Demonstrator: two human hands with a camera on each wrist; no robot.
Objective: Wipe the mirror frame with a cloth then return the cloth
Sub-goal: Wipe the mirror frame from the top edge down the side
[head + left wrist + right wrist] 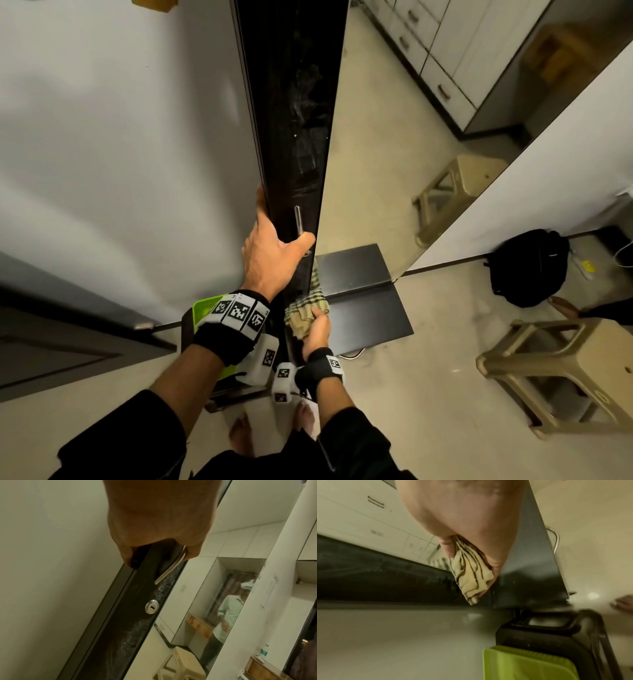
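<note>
The mirror door's black frame [294,102] runs down the middle of the head view, streaked with dust, with the mirror glass [376,154] to its right. My left hand [270,253] grips the frame's edge beside a slim metal handle [298,219], thumb across the front. The left wrist view shows that left hand [159,520] round the frame [130,615], above a round keyhole [151,606]. Lower down, my right hand [317,334] holds a bunched beige checked cloth [303,313] against the frame. In the right wrist view the cloth [471,574] hangs from my curled fingers [447,545].
A beige plastic stool [561,373] stands on the floor at the right, a black backpack [529,267] by the wall behind it. A dark flat shelf [366,315] juts out at the mirror's foot. A black and green appliance [527,662] sits left of the frame's base.
</note>
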